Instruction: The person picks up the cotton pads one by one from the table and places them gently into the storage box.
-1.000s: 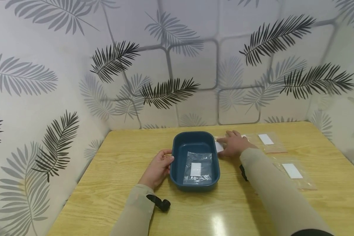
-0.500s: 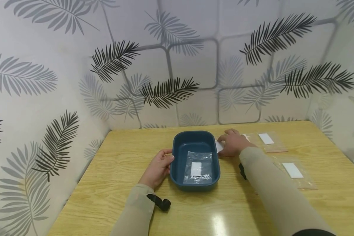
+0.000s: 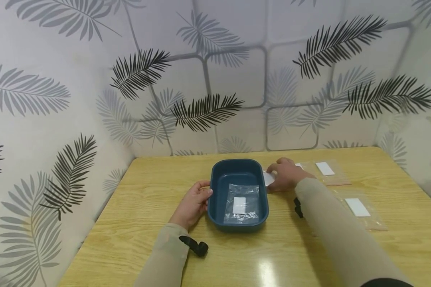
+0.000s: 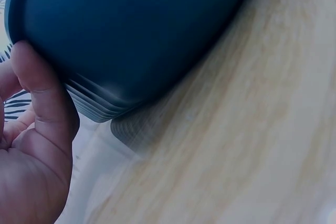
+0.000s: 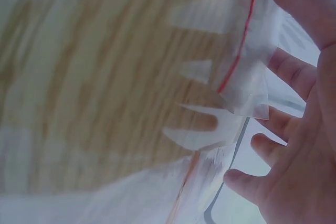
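Note:
A dark blue tub (image 3: 215, 207) stands mid-table, and one clear zip bag with a white card (image 3: 241, 204) lies inside it. My left hand (image 3: 194, 200) grips the tub's left rim. The left wrist view shows its thumb (image 4: 44, 90) against the tub's outer wall (image 4: 131, 30). Just right of the tub, my right hand (image 3: 286, 174) curls over another clear bag with a white card (image 3: 268, 178) on the table. In the right wrist view that bag (image 5: 244, 80), with its red zip line, is pinched between the thumb and fingers (image 5: 283, 74), one edge raised off the wood.
Two more clear bags with white cards lie on the wooden table (image 3: 136, 223), one at the back right (image 3: 326, 170) and one nearer on the right (image 3: 358, 209). Leaf-patterned walls close in the back and both sides.
My right hand's fingers have drawn in from flat to curled over the bag beside the tub. The left hand and the tub have stayed put.

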`<action>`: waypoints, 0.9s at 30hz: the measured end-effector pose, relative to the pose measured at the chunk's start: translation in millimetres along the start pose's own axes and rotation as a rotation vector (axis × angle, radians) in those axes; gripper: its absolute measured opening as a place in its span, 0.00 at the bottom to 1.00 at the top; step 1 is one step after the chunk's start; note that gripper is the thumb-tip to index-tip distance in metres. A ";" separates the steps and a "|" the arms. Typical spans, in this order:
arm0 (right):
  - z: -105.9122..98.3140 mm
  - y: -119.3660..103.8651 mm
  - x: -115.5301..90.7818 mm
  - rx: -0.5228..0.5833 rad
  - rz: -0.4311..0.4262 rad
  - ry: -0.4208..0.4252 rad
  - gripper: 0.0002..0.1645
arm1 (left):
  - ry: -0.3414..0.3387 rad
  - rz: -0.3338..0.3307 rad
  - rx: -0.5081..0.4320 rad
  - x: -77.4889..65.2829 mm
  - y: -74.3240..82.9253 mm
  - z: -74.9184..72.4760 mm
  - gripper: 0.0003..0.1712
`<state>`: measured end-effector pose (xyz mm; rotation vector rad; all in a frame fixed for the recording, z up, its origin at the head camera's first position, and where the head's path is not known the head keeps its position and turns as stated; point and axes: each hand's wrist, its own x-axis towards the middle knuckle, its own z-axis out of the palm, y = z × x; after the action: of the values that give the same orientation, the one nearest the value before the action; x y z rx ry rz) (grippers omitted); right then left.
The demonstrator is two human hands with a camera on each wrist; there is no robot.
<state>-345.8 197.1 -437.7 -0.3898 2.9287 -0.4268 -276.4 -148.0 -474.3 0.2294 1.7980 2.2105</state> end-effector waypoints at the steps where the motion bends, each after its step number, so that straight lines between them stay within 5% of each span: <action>1: -0.2 0.8 -1.0 0.001 -0.008 -0.002 0.44 | 0.001 -0.005 0.000 -0.2 0.0 0.1 0.22; 11: -2.2 4.6 -8.1 -0.074 -0.037 -0.024 0.47 | -0.013 0.002 -0.016 0.1 0.5 0.2 0.22; 27: 0.8 11.7 -8.8 -0.049 -0.104 0.085 0.39 | 0.009 -0.008 -0.036 1.6 1.2 1.1 0.22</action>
<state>-340.0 210.1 -441.0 -0.5451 3.0155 -0.3956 -277.7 -146.7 -473.0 0.2048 1.7591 2.2393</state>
